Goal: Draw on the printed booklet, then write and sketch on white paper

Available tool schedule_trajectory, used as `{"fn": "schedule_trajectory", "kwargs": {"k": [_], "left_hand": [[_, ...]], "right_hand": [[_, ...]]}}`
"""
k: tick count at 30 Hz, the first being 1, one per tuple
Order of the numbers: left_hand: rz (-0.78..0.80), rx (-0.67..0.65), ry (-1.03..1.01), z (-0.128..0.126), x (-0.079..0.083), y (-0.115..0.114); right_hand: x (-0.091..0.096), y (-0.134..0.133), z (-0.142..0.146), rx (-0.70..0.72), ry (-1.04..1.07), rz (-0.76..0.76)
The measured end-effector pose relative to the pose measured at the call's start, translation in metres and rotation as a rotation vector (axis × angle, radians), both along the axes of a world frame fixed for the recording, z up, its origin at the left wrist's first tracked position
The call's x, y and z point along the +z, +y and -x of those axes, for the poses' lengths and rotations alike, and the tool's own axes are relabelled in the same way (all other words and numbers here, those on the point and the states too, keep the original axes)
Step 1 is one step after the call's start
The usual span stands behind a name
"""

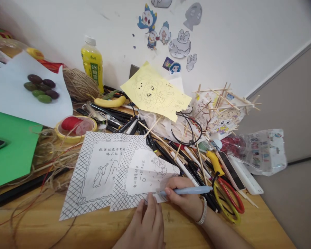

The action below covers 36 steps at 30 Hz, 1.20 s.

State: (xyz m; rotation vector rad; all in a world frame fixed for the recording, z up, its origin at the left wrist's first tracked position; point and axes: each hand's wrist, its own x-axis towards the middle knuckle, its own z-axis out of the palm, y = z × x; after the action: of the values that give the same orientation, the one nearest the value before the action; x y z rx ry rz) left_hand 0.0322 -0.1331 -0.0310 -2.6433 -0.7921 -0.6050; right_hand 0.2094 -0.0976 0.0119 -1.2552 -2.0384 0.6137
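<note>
My right hand [182,195] is closed around a light blue pen [189,190], its tip at the lower edge of a white drawing sheet [142,176] with a cross-hatched border. My left hand [145,224] lies just below that sheet, fingers stretched out, fingertips touching its bottom edge. A second bordered drawing [98,169] lies partly under it on the left. Both papers rest on the wooden table [93,231]. A bracelet sits on my right wrist.
Black markers [119,117] and wooden sticks [171,145] lie scattered behind the sheets. A yellow drawing [155,91], a yellow bottle [92,64], a twine ball [79,84], tape roll [74,128], green paper [10,145], loose twine and red and yellow rings [229,202] crowd the table.
</note>
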Motion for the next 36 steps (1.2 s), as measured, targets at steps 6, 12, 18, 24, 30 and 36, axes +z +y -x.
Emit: {"fn": "schedule_trajectory", "kwargs": {"k": [6, 12, 18, 24, 30, 36], "left_hand": [[0.022, -0.008, 0.019, 0.0014, 0.0021, -0.0018], [0.022, -0.016, 0.017, 0.0023, 0.0026, -0.0011], [0.022, -0.016, 0.035, 0.0018, 0.0029, -0.0013], [0.022, -0.02, 0.041, 0.0035, 0.002, -0.0014], [0.008, -0.039, 0.007, 0.0028, 0.0027, 0.0005], [0.049, -0.063, 0.059, 0.0015, 0.0053, 0.0008]], "right_hand": [[-0.0003, -0.0006, -0.0005, -0.007, -0.015, 0.033], [-0.003, -0.0008, -0.0027, -0.035, -0.015, 0.011], [-0.0061, -0.0008, -0.0052, -0.065, -0.041, 0.036], [-0.0053, -0.0011, -0.0056, -0.073, 0.041, 0.144], [-0.0064, -0.0028, -0.006, -0.114, 0.368, 0.24], [-0.0012, -0.0011, -0.0047, -0.1, 0.165, 0.106]]}}
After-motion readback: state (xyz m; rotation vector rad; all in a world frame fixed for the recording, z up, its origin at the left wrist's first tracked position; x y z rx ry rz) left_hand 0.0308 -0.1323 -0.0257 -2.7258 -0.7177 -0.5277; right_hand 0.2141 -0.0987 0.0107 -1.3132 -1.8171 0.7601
